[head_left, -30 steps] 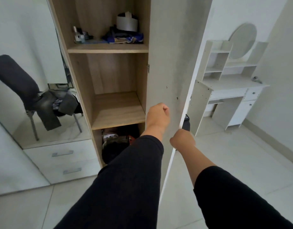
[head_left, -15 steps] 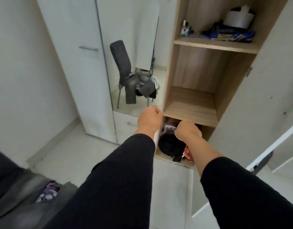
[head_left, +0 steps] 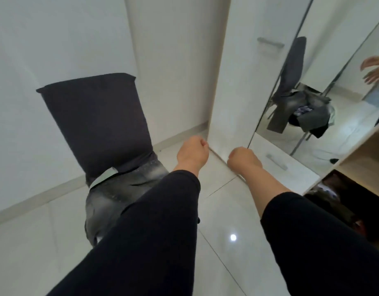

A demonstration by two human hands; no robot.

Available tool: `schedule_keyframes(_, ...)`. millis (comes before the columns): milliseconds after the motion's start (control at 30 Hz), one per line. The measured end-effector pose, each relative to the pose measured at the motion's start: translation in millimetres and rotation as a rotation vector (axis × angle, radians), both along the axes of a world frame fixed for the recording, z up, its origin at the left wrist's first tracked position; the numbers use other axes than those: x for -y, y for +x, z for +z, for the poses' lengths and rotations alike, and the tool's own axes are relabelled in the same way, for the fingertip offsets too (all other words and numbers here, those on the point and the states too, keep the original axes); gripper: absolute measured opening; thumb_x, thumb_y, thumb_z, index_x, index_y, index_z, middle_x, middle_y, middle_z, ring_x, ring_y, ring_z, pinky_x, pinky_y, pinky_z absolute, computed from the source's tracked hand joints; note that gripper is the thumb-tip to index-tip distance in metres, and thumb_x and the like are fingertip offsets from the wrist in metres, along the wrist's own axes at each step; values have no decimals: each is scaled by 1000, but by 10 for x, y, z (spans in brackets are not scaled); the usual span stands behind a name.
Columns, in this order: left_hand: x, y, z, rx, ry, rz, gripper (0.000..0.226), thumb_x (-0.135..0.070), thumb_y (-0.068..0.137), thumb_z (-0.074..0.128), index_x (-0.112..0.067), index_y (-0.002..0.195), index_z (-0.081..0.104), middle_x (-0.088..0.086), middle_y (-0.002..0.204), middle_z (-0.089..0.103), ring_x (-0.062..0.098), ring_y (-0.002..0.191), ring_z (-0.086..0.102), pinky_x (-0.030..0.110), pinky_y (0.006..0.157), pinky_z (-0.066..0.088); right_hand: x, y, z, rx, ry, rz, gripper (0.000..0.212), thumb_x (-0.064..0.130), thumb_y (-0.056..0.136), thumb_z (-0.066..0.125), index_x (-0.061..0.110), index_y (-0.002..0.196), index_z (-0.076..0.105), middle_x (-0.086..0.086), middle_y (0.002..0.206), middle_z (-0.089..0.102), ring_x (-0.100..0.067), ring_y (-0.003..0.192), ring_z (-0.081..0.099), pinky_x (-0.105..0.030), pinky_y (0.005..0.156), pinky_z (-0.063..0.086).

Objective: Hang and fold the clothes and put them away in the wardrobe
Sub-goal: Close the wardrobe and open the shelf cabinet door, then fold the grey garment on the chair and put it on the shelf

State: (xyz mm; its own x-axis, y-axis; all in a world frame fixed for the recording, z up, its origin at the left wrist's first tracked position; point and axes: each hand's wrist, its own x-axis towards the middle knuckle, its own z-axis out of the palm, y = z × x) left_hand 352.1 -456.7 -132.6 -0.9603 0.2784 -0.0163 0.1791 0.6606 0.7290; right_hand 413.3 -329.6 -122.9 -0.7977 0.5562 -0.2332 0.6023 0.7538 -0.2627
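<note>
A dark chair (head_left: 99,122) stands against the white wall at left, with grey washed-denim clothes (head_left: 120,195) piled on its seat. My left hand (head_left: 191,153) hovers in a fist above the floor just right of the chair, holding nothing. My right hand (head_left: 243,160) is also curled into an empty fist, near the foot of the white wardrobe (head_left: 231,82). The wardrobe's open compartment (head_left: 359,159) shows at the right edge, with dark clothes (head_left: 344,201) heaped in its bottom section.
A mirror (head_left: 325,99) on the wardrobe front reflects the chair and clothes. Below the mirror sits a white drawer (head_left: 278,165) with a metal handle. The floor (head_left: 222,242) is glossy white tile.
The view has swung left from the open wardrobe shelves to the chair with the clothes. Both fists stay curled and empty and now hang over the floor.
</note>
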Motion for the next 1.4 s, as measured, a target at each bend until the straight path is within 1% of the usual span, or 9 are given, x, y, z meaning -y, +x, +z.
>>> schedule_keyframes(233, 1009, -289, -436, 97, -66, 289, 24, -25, 90, 44, -18, 94, 66, 5, 102, 67, 28, 96, 61, 38, 84, 51, 841, -573, -439, 35, -99, 272, 33, 7, 87, 44, 15, 113, 63, -7, 116, 61, -27, 102, 59, -30, 82, 47)
schedule_keyframes(500, 1531, -374, -1301, 312, -82, 508, 21, -23, 89, 48, -28, 72, 57, 2, 97, 68, 25, 95, 61, 40, 86, 52, 1239, -934, -1350, 190, -165, 526, 34, 5, 87, 45, 17, 108, 69, -10, 116, 62, -31, 101, 61, -39, 90, 52)
schedule_keyframes(633, 1548, -374, -1825, 392, -85, 559, 19, -22, 87, 47, -21, 78, 64, 3, 89, 69, 26, 87, 63, 41, 82, 54, 1172, -1058, -1921, 285, -185, 669, 45, -3, 86, 43, 28, 112, 64, -1, 117, 62, -24, 110, 55, -36, 101, 42)
schedule_keyframes(700, 1529, -373, -2099, 452, -67, 567, 22, -16, 85, 45, -23, 73, 61, 2, 87, 69, 25, 82, 65, 42, 80, 55, 1103, -1093, -2170, 290, -169, 709, 46, -3, 88, 42, 27, 116, 62, 3, 100, 58, -22, 112, 52, -33, 105, 36)
schedule_keyframes(800, 1490, -341, -2450, 527, -87, 551, 28, -8, 82, 42, -28, 69, 59, 0, 95, 69, 25, 85, 66, 40, 82, 55, 1001, -1183, -2541, 261, -212, 660, 44, -1, 88, 44, 27, 117, 62, 0, 104, 43, -26, 105, 54, -24, 89, 41)
schedule_keyframes(967, 1417, -249, -2811, 599, -403, 381, 41, -5, 85, 50, -33, 113, 60, -5, 126, 52, 22, 115, 55, 34, 96, 45, 958, -1243, -2871, 387, -239, 857, 48, -3, 92, 36, 20, 131, 51, -2, 134, 43, -27, 116, 51, -37, 94, 45)
schedule_keyframes(1100, 1386, -256, -2912, 629, -592, 343, 46, -6, 87, 48, -35, 122, 55, -6, 127, 49, 21, 112, 56, 31, 83, 47, 891, -1257, -3068, 374, -213, 879, 35, 4, 95, 36, 17, 122, 54, -6, 126, 45, -28, 101, 56, -40, 83, 49)
schedule_keyframes(1300, 1194, -600, -2619, 379, -656, 392, 25, -12, 92, 47, -22, 113, 58, 1, 113, 53, 25, 96, 59, 33, 64, 39, 625, -1511, -2868, 170, -150, 741, 34, 4, 92, 35, 13, 121, 51, -8, 121, 44, -27, 97, 55, -38, 75, 47)
schedule_keyframes(1400, 1072, -888, -2436, 258, -690, 365, 29, -17, 94, 48, -23, 123, 51, 0, 121, 52, 25, 110, 51, 36, 72, 39, 544, -1780, -2664, 95, -88, 681, 34, 6, 94, 36, 13, 124, 49, -8, 121, 42, -28, 101, 53, -35, 70, 44)
